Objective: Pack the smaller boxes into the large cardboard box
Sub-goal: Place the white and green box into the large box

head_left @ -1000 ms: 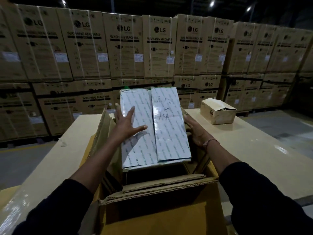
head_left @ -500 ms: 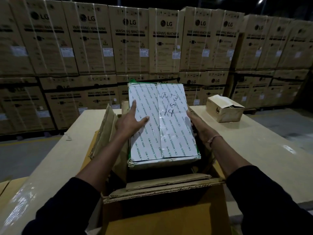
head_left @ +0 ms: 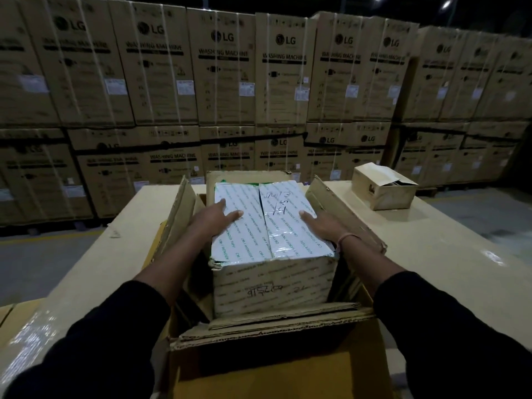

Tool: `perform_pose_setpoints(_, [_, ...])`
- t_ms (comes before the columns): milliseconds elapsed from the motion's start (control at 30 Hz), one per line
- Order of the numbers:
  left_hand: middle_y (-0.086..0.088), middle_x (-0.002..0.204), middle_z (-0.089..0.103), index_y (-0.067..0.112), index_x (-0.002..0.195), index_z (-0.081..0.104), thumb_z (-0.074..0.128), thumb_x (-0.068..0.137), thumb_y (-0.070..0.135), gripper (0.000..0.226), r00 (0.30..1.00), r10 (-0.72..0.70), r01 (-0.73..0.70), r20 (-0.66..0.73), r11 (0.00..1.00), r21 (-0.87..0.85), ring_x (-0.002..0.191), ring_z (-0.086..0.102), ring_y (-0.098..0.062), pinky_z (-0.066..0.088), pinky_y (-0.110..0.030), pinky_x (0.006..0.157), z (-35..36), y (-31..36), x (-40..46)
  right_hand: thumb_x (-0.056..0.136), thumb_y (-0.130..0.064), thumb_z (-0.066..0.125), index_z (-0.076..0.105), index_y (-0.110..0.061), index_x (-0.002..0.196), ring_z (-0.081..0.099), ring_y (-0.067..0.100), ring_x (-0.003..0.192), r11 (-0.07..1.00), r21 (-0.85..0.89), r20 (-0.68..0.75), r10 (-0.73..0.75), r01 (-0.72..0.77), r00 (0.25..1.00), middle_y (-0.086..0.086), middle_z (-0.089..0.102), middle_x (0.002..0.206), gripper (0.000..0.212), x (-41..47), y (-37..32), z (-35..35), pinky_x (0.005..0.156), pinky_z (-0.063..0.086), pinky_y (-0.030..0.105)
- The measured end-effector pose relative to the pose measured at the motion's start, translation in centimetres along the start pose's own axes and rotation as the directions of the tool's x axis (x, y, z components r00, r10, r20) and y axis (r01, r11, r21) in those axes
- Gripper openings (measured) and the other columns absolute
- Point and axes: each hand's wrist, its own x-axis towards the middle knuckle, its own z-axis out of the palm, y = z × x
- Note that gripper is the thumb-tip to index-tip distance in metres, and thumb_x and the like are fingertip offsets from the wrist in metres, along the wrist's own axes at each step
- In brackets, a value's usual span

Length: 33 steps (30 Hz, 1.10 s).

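Note:
A smaller box [head_left: 270, 272] wrapped in white printed tape, with handwriting on its top, sits partly down inside the large cardboard box [head_left: 259, 367], whose flaps stand open around it. My left hand [head_left: 211, 218] lies flat on the left half of the taped top, fingers straight. On the right half my right hand [head_left: 319, 224] presses flat in the same way. Another small brown box [head_left: 383, 187], its flap ajar, stands on the table at the far right.
The large box rests on a pale tabletop [head_left: 431, 254]. Stacked washing-machine cartons [head_left: 224, 70] form a wall behind the table. Grey floor [head_left: 34, 260] shows to the left and far right.
The taped box has tipped from tilted upward to level and sunk lower into the large box. My right hand moved from its side onto its top; the left stayed on top.

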Motion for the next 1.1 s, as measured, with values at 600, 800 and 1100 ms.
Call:
perform_pose_setpoints(600, [-0.016,0.169,0.021,0.028,0.160,0.035,0.032,0.105,0.062,0.065,0.937,0.285,-0.337,0.201,0.890,0.306,0.158,0.009,-0.035,0.015,-0.057,0.125,0.4,1.4,2.6,0.078,-0.051,0.076,0.025,-0.031,0.162,0.018,0.041,0.153,0.870,-0.441,0.108,-0.190,0.218,0.976,0.009,0.017,0.166,0.100,2.8,-8.4,2.7,0.117,0.020,0.070])
perform_pose_setpoints(800, [-0.003,0.165,0.035,0.027,0.156,0.044,0.026,0.106,0.062,0.064,0.843,0.477,-0.536,0.247,0.779,0.325,0.158,0.014,-0.032,-0.003,-0.069,0.121,0.7,3.0,3.4,0.093,-0.016,0.068,0.054,-0.018,0.149,0.062,0.028,0.119,0.887,-0.334,0.092,-0.308,0.320,0.947,0.014,0.057,0.144,0.057,2.1,-11.8,-5.5,0.096,0.055,0.037])
perform_pose_setpoints(1100, [-0.008,0.123,0.070,0.013,0.122,0.071,0.031,0.107,0.059,0.063,0.725,0.617,-0.676,0.305,0.722,0.147,0.142,0.044,-0.028,0.017,-0.053,0.125,3.1,6.3,3.3,0.095,-0.007,0.057,0.070,-0.005,0.124,0.068,0.030,0.105,0.621,-0.783,-0.016,-0.060,0.024,0.998,0.015,0.069,0.124,0.032,2.2,-5.4,-12.6,0.089,0.058,0.036])
